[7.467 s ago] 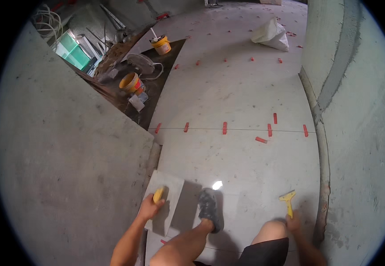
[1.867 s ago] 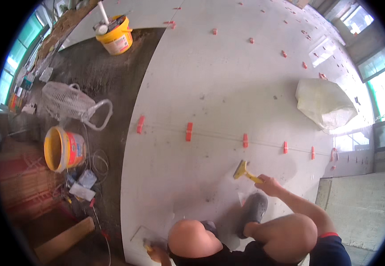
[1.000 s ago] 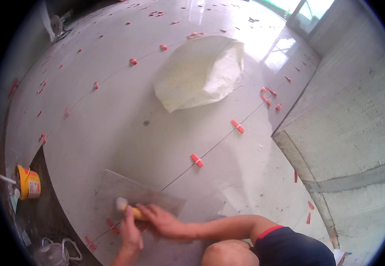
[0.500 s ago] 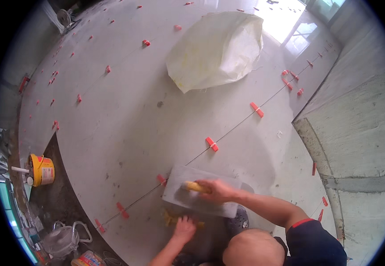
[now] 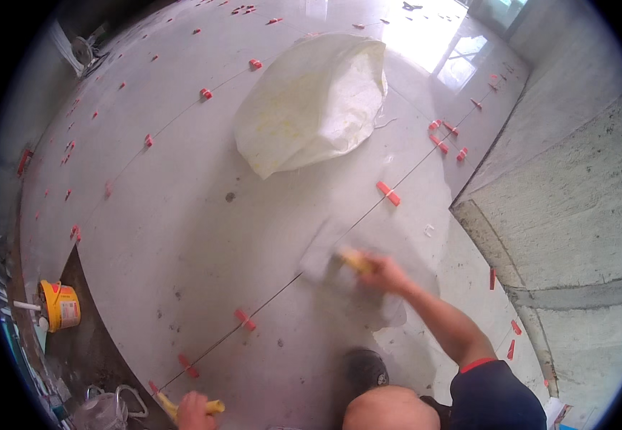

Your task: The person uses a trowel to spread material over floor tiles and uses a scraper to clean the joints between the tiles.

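Note:
My right hand [image 5: 384, 274] is closed round the yellow handle of a wide, flat trowel [image 5: 323, 254]. Motion blurs its grey plate, which lies over or just above the pale floor tiles [image 5: 253, 222] at the dark joint line. At the lower left edge, my left hand [image 5: 196, 414] is wrapped round a yellow tool [image 5: 215, 407] whose ends stick out on both sides; its kind is not clear. Along the joint sit red wedges: one wedge [image 5: 388, 193] beyond the trowel, another wedge [image 5: 245, 319] nearer, and a third wedge [image 5: 188, 366] near my left hand.
A large whitish woven sack [image 5: 304, 107] lies on the tiles ahead. A yellow bucket [image 5: 60, 306] stands at the left on bare dark ground, with a clear container [image 5: 106, 410] nearer. Rough concrete [image 5: 569, 186] borders the tiles on the right. My shoe [image 5: 368, 369] is below the trowel.
My left hand has picked up the yellow tool from the floor and carried it left. The trowel has moved up and right along the joint, off the spot where a wedge stood. The view has shifted.

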A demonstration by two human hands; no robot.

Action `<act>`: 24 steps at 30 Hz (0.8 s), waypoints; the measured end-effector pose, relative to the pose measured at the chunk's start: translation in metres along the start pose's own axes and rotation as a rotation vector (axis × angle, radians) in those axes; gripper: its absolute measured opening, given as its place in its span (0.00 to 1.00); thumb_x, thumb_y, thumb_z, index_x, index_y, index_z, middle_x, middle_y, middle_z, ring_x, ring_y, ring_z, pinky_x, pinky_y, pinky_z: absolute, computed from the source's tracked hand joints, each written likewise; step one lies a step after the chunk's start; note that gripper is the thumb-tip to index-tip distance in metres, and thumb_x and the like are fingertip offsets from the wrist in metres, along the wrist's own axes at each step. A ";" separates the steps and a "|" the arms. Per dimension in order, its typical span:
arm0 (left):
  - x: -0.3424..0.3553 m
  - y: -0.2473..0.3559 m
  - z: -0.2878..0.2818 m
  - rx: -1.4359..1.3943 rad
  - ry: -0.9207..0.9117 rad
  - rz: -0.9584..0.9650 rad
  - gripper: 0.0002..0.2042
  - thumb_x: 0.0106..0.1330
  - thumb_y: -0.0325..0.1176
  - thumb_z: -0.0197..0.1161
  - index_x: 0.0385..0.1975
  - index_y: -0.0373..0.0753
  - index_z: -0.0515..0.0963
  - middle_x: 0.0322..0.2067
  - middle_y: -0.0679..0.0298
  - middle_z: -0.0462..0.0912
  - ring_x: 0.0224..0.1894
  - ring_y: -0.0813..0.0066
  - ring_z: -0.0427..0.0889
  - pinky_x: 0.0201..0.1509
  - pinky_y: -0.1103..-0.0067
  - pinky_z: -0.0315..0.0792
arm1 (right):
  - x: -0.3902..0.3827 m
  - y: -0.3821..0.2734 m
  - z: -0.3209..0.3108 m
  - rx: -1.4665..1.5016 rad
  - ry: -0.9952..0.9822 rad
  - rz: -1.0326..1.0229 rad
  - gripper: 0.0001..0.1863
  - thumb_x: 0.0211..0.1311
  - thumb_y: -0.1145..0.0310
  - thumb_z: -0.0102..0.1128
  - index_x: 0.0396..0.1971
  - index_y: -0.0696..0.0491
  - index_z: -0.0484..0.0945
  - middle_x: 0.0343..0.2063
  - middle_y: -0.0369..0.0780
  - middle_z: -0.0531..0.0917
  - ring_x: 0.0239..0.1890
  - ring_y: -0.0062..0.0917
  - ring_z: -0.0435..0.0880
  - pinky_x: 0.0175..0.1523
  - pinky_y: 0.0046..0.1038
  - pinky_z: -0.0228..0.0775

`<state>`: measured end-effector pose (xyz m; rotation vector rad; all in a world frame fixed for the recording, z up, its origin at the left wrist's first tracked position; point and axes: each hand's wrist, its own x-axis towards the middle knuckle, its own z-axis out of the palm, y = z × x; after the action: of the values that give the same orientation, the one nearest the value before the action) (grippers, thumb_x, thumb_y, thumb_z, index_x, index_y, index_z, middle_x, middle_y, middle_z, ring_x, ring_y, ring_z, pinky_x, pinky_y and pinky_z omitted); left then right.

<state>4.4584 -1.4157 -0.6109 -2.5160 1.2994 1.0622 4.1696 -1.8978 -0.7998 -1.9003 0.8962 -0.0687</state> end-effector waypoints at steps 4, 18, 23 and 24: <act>-0.035 -0.001 -0.020 -0.076 0.056 -0.285 0.18 0.57 0.28 0.56 0.49 0.33 0.76 0.52 0.39 0.74 0.54 0.37 0.72 0.60 0.56 0.66 | 0.035 0.017 -0.112 0.242 0.449 0.314 0.27 0.61 0.69 0.61 0.62 0.50 0.75 0.34 0.34 0.84 0.32 0.17 0.82 0.37 0.23 0.75; -0.177 -0.004 -0.037 -0.291 0.503 -0.506 0.10 0.49 0.21 0.56 0.33 0.33 0.71 0.32 0.46 0.76 0.40 0.38 0.75 0.43 0.57 0.69 | 0.004 -0.120 0.008 -0.370 -0.634 -0.258 0.23 0.60 0.58 0.67 0.56 0.44 0.80 0.48 0.42 0.85 0.47 0.38 0.85 0.51 0.34 0.77; -0.195 -0.047 0.098 -0.481 0.231 -0.784 0.10 0.55 0.24 0.57 0.37 0.31 0.73 0.35 0.41 0.79 0.43 0.37 0.77 0.44 0.56 0.71 | -0.009 -0.163 0.184 -0.120 -0.979 -0.506 0.27 0.64 0.48 0.60 0.62 0.37 0.74 0.52 0.43 0.82 0.50 0.39 0.83 0.56 0.37 0.75; -0.203 -0.038 0.113 -0.501 0.154 -0.799 0.10 0.55 0.25 0.57 0.38 0.32 0.74 0.35 0.41 0.80 0.44 0.37 0.78 0.44 0.57 0.72 | -0.021 -0.189 0.177 -0.240 -1.030 -0.484 0.28 0.64 0.48 0.60 0.63 0.37 0.73 0.52 0.43 0.82 0.50 0.39 0.82 0.56 0.37 0.75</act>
<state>4.3481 -1.2107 -0.5744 -3.0486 -0.0605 1.0702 4.3313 -1.7064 -0.7315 -1.9595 -0.2629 0.6929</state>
